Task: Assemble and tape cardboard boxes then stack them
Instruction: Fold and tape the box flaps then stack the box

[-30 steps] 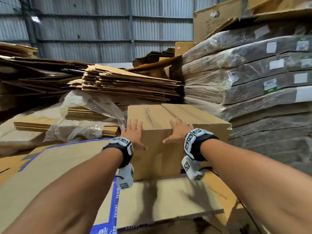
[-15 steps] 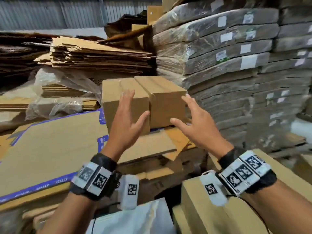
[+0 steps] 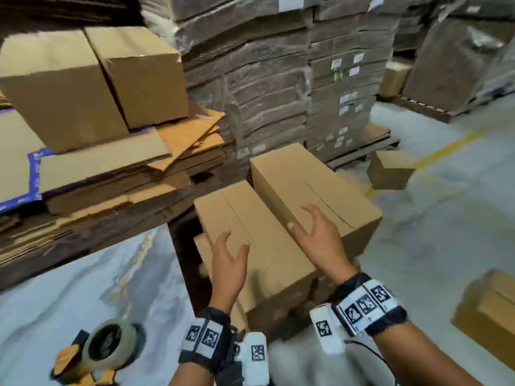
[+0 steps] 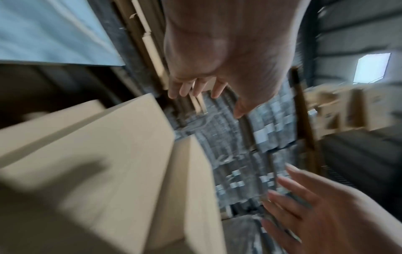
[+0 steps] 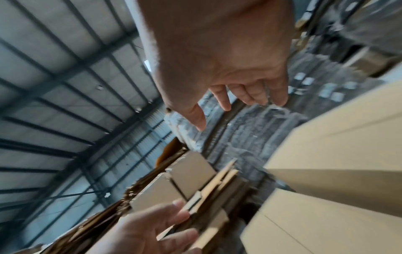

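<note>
Two assembled cardboard boxes (image 3: 58,87) stand side by side on a pile of flat cardboard (image 3: 97,165) at the upper left. Lower down in the middle, a near box (image 3: 259,263) and a far box (image 3: 309,185) sit on a stack of more boxes. My left hand (image 3: 232,243) hovers over the near box with fingers spread, holding nothing. My right hand (image 3: 303,221) hovers over the far box, also spread and holding nothing. A tape dispenser (image 3: 103,349) lies at the lower left. The left wrist view, blurred, shows my left hand (image 4: 206,92) off the boxes (image 4: 97,171).
Tall plastic-wrapped pallets of flat cardboard (image 3: 278,93) rise behind the low boxes. A small box (image 3: 390,171) sits on the concrete floor by a yellow line (image 3: 446,149). Another box (image 3: 490,310) lies on the floor at the right edge.
Both hands let go of the box set on the flat cardboard pile and pulled back. The view swung down and right; the hands now hover over the low boxes.
</note>
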Demonstrator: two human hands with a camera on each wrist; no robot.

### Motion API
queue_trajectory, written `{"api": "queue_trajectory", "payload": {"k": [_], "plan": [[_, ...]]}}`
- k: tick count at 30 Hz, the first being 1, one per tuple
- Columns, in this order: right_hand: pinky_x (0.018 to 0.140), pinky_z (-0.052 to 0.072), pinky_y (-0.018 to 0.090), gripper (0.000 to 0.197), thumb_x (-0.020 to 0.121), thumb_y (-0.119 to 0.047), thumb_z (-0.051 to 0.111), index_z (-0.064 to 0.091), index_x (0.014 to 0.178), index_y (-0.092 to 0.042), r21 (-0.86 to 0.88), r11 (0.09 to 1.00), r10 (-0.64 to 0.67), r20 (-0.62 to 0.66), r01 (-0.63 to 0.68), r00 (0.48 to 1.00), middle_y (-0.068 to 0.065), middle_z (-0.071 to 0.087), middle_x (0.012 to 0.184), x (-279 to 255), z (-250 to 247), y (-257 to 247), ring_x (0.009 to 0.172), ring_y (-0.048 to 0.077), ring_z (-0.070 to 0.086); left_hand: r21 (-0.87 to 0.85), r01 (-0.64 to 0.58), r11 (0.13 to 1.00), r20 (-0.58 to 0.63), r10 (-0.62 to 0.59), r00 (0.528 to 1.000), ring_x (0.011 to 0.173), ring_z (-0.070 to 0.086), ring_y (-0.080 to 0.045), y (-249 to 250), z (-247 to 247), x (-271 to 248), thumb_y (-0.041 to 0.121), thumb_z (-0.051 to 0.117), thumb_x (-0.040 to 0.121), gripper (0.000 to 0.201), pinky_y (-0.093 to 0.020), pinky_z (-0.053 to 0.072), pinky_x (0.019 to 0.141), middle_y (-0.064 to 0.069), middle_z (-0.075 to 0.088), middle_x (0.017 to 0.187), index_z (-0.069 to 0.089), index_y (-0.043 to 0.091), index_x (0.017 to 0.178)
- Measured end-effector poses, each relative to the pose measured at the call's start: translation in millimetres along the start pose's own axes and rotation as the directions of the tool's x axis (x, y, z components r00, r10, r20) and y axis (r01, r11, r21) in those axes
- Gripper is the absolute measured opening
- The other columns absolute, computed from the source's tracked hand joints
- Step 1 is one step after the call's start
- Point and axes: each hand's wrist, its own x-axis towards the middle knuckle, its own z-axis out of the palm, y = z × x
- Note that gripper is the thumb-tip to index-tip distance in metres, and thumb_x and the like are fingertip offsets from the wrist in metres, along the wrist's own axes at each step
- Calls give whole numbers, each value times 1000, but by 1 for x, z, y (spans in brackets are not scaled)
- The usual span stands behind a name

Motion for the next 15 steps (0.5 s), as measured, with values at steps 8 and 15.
{"api": "queue_trajectory", "payload": {"k": [8, 15], "plan": [[111, 41, 40, 39, 98, -25, 64, 60, 135, -13, 27, 908, 400, 245, -418, 883, 8, 61, 136, 8, 40, 145, 131, 27, 53, -154, 494, 856, -24, -503, 864, 132, 49, -31, -98, 48, -2, 42, 61, 96, 66, -45, 38, 114, -14, 50, 147, 41, 6, 147], [117, 35, 42, 61, 97, -13, 60, 37, 153, -4, 5, 815, 566, 205, -579, 798, 16, 47, 151, 23, 105, 205, 139, 34, 45, -392, 707, 588, 244, -675, 696, 140, 41, -26, -171, 57, 8, 49, 45, 103, 62, -49, 34, 115, -3, 40, 155, 36, 14, 154]]}}
